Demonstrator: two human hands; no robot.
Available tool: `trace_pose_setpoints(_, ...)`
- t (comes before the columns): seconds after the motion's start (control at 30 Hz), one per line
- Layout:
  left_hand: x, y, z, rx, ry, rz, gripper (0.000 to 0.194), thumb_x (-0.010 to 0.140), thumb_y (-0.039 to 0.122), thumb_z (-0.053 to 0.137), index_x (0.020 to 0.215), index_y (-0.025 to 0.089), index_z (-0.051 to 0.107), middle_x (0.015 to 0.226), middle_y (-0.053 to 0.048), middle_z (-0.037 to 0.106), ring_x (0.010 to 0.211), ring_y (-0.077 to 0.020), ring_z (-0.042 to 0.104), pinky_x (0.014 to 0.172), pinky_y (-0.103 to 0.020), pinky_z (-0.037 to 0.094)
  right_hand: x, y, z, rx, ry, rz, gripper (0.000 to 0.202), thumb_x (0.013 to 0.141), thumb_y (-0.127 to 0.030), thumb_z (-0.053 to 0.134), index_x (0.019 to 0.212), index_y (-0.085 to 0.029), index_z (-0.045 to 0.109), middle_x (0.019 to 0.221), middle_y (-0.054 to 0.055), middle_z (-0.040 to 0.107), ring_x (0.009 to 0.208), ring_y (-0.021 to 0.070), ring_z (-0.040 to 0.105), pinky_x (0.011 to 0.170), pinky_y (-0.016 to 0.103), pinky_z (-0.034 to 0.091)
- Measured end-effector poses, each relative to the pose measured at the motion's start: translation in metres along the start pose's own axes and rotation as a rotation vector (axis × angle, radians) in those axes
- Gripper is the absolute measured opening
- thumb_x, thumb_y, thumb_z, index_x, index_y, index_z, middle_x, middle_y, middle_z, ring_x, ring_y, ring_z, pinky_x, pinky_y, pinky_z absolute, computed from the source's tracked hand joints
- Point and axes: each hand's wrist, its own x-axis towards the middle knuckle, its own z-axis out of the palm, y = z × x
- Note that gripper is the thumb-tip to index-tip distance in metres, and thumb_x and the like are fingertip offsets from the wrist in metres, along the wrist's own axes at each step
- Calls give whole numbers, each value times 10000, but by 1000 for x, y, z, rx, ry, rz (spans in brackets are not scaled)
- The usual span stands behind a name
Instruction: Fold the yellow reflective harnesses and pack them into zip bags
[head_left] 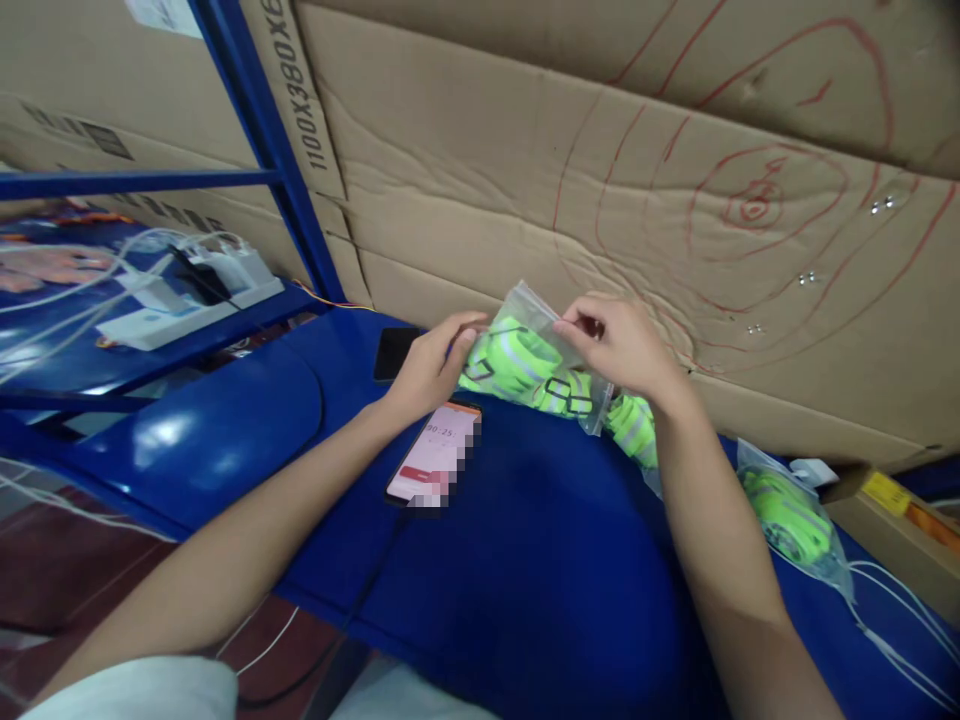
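Note:
Both hands are at a clear zip bag (517, 310) near the back of the blue table. Inside it lies a folded neon-green reflective strap (521, 360) with silver stripes and black buckles. My left hand (439, 360) has its fingers closed on the bag's left side. My right hand (619, 335) pinches the bag's top edge on the right, thumb against fingers. Another green bundle (634, 428) in clear plastic sits partly behind my right wrist. Farther right rests one more bagged green bundle (787, 515).
A phone showing a timer (435, 455) lies below my left hand, with a dark phone (395, 354) behind it. On the left stands a white power strip (191, 310) with cables. A cardboard box (900, 540) is at right; cardboard sheets (465, 200) wall the back.

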Motion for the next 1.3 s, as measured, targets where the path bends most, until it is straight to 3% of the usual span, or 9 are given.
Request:
trace_pose_setpoints(0.23, -11, 32, 0, -128, 46, -6, 252, 1040, 344, 524, 1199, 192, 649, 1000, -65, 763, 883, -180, 714, 823, -320, 558, -20, -2, -33, 354, 13, 278, 258, 948, -352, 680, 761, -178, 717, 640, -27, 600, 555, 79, 483, 523, 226, 323)
trace_pose_setpoints(0.3, -21, 55, 4, -309, -113, -81, 191, 1018, 332, 552, 1094, 197, 664, 858, -35, 729, 743, -153, 673, 698, -283, 531, -37, -10, -30, 445, 11, 363, 312, 943, -447, 684, 794, -176, 724, 626, -26, 587, 518, 80, 481, 473, 209, 321)
trace_pose_setpoints(0.37, -36, 82, 10, -590, -380, -249, 198, 1016, 362, 564, 1031, 195, 669, 806, -27, 705, 678, -135, 650, 639, -260, 521, -64, -24, -22, 473, -21, 393, 318, 924, -476, 713, 820, -177, 736, 673, -5, 638, 556, 101, 545, 488, 217, 390)
trace_pose_setpoints(0.43, -52, 107, 16, -822, -645, -323, 247, 1001, 402, 599, 1069, 179, 682, 907, -63, 737, 777, -151, 682, 720, -277, 555, -99, -42, -10, 407, -72, 338, 244, 958, -403, 694, 833, -197, 735, 763, 10, 695, 667, 122, 626, 591, 237, 481)
trace_pose_setpoints(0.53, -75, 126, 24, -935, -826, -423, 378, 1014, 491, 579, 917, 153, 719, 899, -88, 739, 822, -159, 686, 781, -286, 553, -152, -69, 11, 379, -96, 288, 171, 1007, -273, 625, 869, -212, 705, 747, -8, 650, 664, 105, 624, 605, 222, 490)
trace_pose_setpoints(0.63, -93, 122, 32, -925, -936, -516, 544, 1029, 583, 511, 809, 135, 725, 781, -79, 715, 725, -142, 666, 695, -256, 525, -192, -87, 32, 445, -74, 341, 49, 990, -225, 651, 974, -236, 696, 767, -27, 658, 640, 88, 620, 606, 196, 506)
trace_pose_setpoints(0.87, -106, 98, 47, -735, -950, -606, 626, 1026, 622, 443, 800, 119, 739, 748, -74, 720, 560, -111, 595, 538, -220, 464, -219, -83, 66, 553, -20, 447, 124, 1018, -219, 600, 1059, -256, 711, 868, -10, 735, 749, 116, 679, 702, 215, 547)
trace_pose_setpoints(1.1, -104, 101, 49, -752, -874, -703, 411, 959, 514, 600, 896, 133, 744, 814, -47, 727, 606, -107, 610, 562, -217, 467, -216, -76, 64, 518, 65, 449, 142, 1013, -211, 619, 1066, -263, 740, 926, 5, 764, 807, 123, 718, 710, 211, 557)
trace_pose_setpoints(1.3, -110, 102, 53, -805, -838, -745, 404, 933, 519, 603, 899, 131, 713, 844, -54, 715, 660, -124, 622, 539, -218, 463, -215, -75, 63, 529, 54, 424, 166, 1007, -196, 621, 1097, -248, 750, 904, 19, 743, 769, 118, 685, 691, 223, 543)
